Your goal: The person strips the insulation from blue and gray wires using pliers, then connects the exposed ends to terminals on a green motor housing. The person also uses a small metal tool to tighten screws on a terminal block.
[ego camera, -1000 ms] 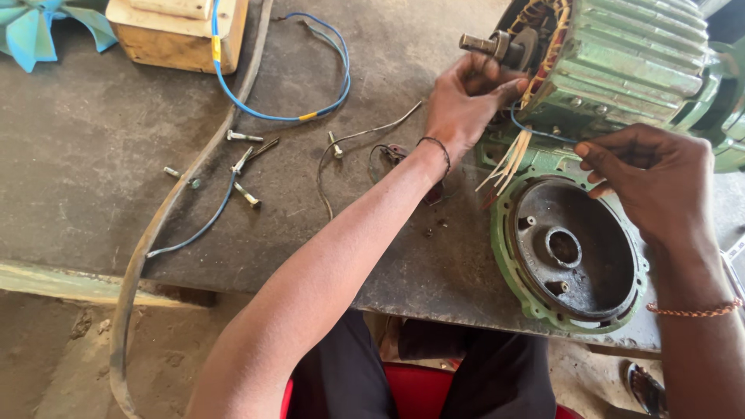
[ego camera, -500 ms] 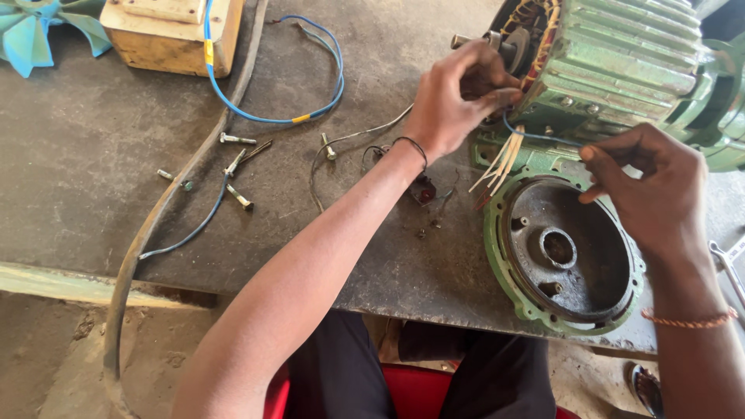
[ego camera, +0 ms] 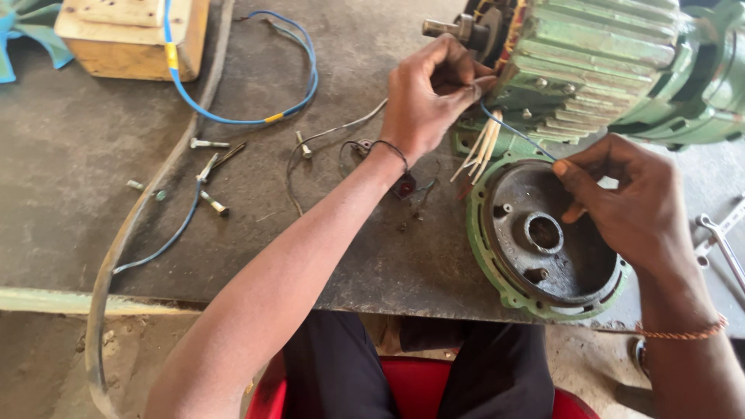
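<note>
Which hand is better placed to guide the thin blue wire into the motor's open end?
Left, probably. The left hand already pinches the thin blue wire right at the green motor opening. The right hand holds the wire's other end farther back, over the round end cover.

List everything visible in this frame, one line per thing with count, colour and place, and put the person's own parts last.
motor: one, green, ribbed, top right of bench.
end cover: one, green rim, dark inside, front of motor.
thin blue wire: one, stretched between both hands.
pale leads: a bundle, cream, below motor.
wooden box: one, yellowish, top left.
blue cable: one, looped beside box.
bolts: several, metal, left of centre.
spanner: one, silver, right edge.
bench: one, dark grey.
left hand: pinching wire at motor.
right hand: pinching wire over cover.
</note>
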Motion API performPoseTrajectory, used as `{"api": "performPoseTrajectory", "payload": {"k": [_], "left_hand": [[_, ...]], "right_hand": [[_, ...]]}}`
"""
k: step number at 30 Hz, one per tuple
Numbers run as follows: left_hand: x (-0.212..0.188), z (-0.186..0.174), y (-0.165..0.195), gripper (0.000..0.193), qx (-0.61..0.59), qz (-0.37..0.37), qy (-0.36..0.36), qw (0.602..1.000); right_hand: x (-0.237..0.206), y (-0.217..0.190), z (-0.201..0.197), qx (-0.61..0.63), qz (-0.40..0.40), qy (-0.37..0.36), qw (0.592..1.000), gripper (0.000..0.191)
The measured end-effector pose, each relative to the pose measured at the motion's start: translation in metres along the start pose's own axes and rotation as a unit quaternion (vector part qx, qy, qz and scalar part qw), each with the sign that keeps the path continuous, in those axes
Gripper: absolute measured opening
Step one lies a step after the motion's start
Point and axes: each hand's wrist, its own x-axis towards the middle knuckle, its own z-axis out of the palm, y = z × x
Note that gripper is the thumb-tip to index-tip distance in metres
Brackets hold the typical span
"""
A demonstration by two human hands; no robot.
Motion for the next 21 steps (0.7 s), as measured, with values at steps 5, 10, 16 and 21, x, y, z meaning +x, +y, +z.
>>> {"api": "performPoseTrajectory", "payload": {"k": [5,10,16,21], "left_hand": [[0.006,0.003,0.013,0.017,0.027,-0.053,-0.011,0.998],[-0.019,0.012,0.089,0.023,-0.028,-0.021,0.020,0.999],[-0.121,0.021,0.244,0.014,0.044,-0.116,-0.087,0.988],[-0.204,0.052,0.262,0.017,0.052,-0.195,-0.129,0.971]], "right_hand": [[-0.008,-0.001,0.006,0.029,0.023,-0.003,0.999,0.009],[-0.060,-0.002,-0.003,0.005,-0.029,-0.006,1.000,0.007],[-0.160,-0.019,-0.019,-0.028,-0.138,-0.072,0.987,0.037],[-0.201,-0.002,-0.008,0.107,-0.149,0.004,0.983,0.042]]}}
